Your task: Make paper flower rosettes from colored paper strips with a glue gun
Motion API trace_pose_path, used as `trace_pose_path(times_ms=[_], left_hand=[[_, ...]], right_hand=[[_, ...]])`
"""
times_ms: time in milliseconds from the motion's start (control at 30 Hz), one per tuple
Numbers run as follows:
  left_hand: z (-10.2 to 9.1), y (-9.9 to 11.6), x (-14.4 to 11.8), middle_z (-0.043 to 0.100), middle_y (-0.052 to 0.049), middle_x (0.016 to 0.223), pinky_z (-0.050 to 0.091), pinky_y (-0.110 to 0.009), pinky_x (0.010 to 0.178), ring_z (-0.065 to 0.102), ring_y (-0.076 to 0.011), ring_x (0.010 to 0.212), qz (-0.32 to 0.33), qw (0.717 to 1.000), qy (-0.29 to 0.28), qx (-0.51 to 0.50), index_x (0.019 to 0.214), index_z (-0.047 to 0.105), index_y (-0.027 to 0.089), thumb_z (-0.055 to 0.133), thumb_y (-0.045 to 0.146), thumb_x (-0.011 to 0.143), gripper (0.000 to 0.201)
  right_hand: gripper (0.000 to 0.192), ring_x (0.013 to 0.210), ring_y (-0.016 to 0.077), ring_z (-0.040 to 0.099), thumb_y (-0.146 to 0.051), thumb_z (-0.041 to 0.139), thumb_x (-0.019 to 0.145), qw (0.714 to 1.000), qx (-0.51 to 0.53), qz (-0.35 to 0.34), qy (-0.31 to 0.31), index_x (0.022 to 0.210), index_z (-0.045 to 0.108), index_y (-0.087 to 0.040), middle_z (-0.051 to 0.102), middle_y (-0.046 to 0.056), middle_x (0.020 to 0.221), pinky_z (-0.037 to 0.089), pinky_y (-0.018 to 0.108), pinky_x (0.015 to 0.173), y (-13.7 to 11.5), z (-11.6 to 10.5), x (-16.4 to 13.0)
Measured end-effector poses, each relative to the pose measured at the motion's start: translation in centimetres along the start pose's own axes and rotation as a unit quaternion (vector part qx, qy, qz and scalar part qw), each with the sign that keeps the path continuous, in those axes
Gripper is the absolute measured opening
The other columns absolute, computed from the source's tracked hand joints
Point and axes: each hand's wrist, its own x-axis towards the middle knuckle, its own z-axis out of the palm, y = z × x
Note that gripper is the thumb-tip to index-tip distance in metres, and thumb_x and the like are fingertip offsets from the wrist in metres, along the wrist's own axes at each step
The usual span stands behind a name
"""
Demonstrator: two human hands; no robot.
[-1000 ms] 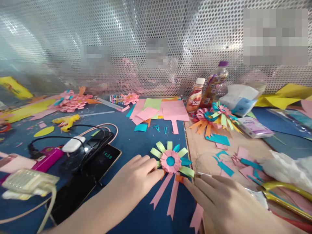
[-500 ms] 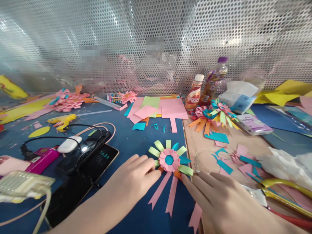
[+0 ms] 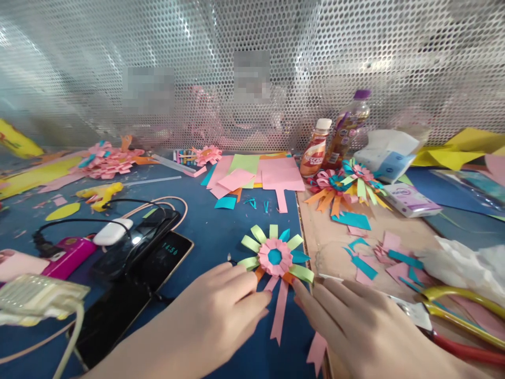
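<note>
A paper flower rosette (image 3: pixel 275 256) lies on the blue mat in front of me. It has a pink pleated ring, a blue centre, pale green loops, blue points, orange tabs and pink notched tails. My left hand (image 3: pixel 224 310) is closed at its lower left, thumb and fingers over the left pink tail, most of which they hide. My right hand (image 3: pixel 347 316) lies with fingers stretched out at the lower right, a fingertip touching the right orange tab (image 3: pixel 289 277). A loose pink strip (image 3: pixel 316 351) shows partly beside the right hand.
Scissors (image 3: pixel 453 310) lie at the right near paper scraps (image 3: pixel 366 267). Phones (image 3: pixel 158 268), cables and a yellow glue gun (image 3: pixel 102 195) sit at the left. Coloured paper sheets (image 3: pixel 282 176), finished paper flowers (image 3: pixel 343 184) and bottles (image 3: pixel 314 150) stand or lie toward the perforated metal panel (image 3: pixel 197 68).
My left hand has moved right and slightly down, from beside the rosette onto its left pink tail. The right hand and rosette have barely moved.
</note>
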Motion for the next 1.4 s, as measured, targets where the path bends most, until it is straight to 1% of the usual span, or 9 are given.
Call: trace_pose_path(times_ms=[100, 233, 333, 533, 733, 933, 1133, 1267, 1400], left_hand=[[0.4, 0.3, -0.3, 0.057, 0.002, 0.062, 0.038, -0.026, 0.052, 0.054, -0.0128, 0.056, 0.009, 1.0, -0.004, 0.026, 0.098, 0.063, 0.016, 0.05, 0.022, 0.088, 0.017], [1.1, 0.5, -1.0, 0.059, 0.004, 0.057, 0.036, -0.026, 0.044, 0.056, -0.0128, 0.048, 0.008, 0.996, -0.027, 0.079, 0.112, 0.059, 0.014, 0.052, 0.025, 0.088, 0.027], [1.2, 0.7, -1.5, 0.06, 0.004, 0.056, 0.037, -0.026, 0.044, 0.057, -0.0131, 0.048, 0.005, 0.994, -0.041, 0.097, 0.113, 0.059, 0.014, 0.052, 0.025, 0.088, 0.028], [0.5, 1.0, -1.5, 0.062, 0.002, 0.057, 0.04, -0.024, 0.045, 0.059, -0.0123, 0.049, 0.01, 0.994, -0.048, 0.099, 0.107, 0.062, 0.015, 0.047, 0.026, 0.09, 0.025], [0.7, 1.3, -0.9, 0.06, 0.003, 0.054, 0.039, -0.024, 0.043, 0.058, -0.0132, 0.046, 0.008, 0.99, -0.084, 0.109, 0.121, 0.054, 0.016, 0.047, 0.024, 0.089, 0.034], [0.8, 1.7, -0.4, 0.063, 0.004, 0.057, 0.036, -0.025, 0.039, 0.06, -0.0157, 0.045, 0.016, 0.98, -0.175, 0.098, 0.131, 0.042, 0.019, 0.051, 0.014, 0.08, 0.053], [0.3, 1.8, 0.1, 0.066, 0.004, 0.061, 0.037, -0.025, 0.04, 0.062, -0.017, 0.048, -0.005, 0.97, -0.23, 0.085, 0.126, 0.048, 0.022, 0.053, 0.014, 0.078, 0.049], [0.0, 1.9, 0.0, 0.065, 0.004, 0.06, 0.036, -0.025, 0.039, 0.06, -0.0157, 0.047, 0.0, 0.969, -0.232, 0.082, 0.123, 0.05, 0.023, 0.053, 0.013, 0.078, 0.046], [0.3, 2.3, -0.8, 0.064, 0.002, 0.059, 0.036, -0.024, 0.041, 0.059, -0.0147, 0.046, 0.012, 0.977, -0.191, 0.098, 0.122, 0.052, 0.018, 0.054, 0.012, 0.076, 0.047]], right_hand=[[0.028, 0.055, 0.0148, 0.052, -0.01, 0.037, 0.087, 1.0, -0.007, -0.004, -0.008, 0.097, 0.063, -0.016, 0.056, 0.001, 0.064, 0.034, 0.03, 0.047, -0.8, -0.4, 0.6], [0.012, 0.046, 0.0131, 0.044, -0.015, 0.051, 0.083, 0.999, -0.032, 0.014, 0.022, 0.077, 0.06, -0.019, 0.047, -0.004, 0.055, 0.028, 0.031, 0.042, -2.1, 0.2, 0.8], [0.009, 0.047, 0.0133, 0.045, -0.018, 0.053, 0.082, 1.0, -0.01, 0.023, 0.012, 0.076, 0.058, -0.019, 0.047, -0.005, 0.056, 0.028, 0.032, 0.042, -2.5, 0.8, 0.4], [0.02, 0.043, 0.0114, 0.043, -0.019, 0.043, 0.089, 0.995, 0.068, 0.048, 0.053, 0.077, 0.059, -0.017, 0.047, -0.005, 0.054, 0.025, 0.03, 0.039, -2.5, 1.6, 0.4], [0.028, 0.042, 0.0122, 0.041, -0.015, 0.041, 0.088, 0.995, 0.068, 0.035, 0.057, 0.064, 0.055, -0.019, 0.045, -0.003, 0.051, 0.024, 0.03, 0.038, -2.1, 1.3, 0.7], [0.024, 0.052, 0.0134, 0.05, -0.013, 0.04, 0.088, 0.997, 0.067, 0.026, 0.026, 0.081, 0.064, -0.016, 0.052, 0.0, 0.059, 0.036, 0.028, 0.045, -0.6, -0.3, 0.4], [0.018, 0.056, 0.0167, 0.051, -0.012, 0.046, 0.085, 0.999, 0.042, 0.029, 0.015, 0.089, 0.064, -0.015, 0.053, 0.001, 0.065, 0.037, 0.03, 0.046, -0.5, 1.0, -0.1], [0.016, 0.055, 0.0157, 0.05, -0.014, 0.047, 0.086, 0.998, 0.039, 0.036, 0.021, 0.087, 0.063, -0.015, 0.052, 0.0, 0.063, 0.037, 0.03, 0.047, -0.5, 1.3, -0.1], [0.021, 0.058, 0.016, 0.053, -0.013, 0.044, 0.086, 0.999, 0.035, 0.025, 0.022, 0.095, 0.064, -0.013, 0.055, 0.002, 0.066, 0.04, 0.03, 0.05, -0.5, 1.0, 0.1]])
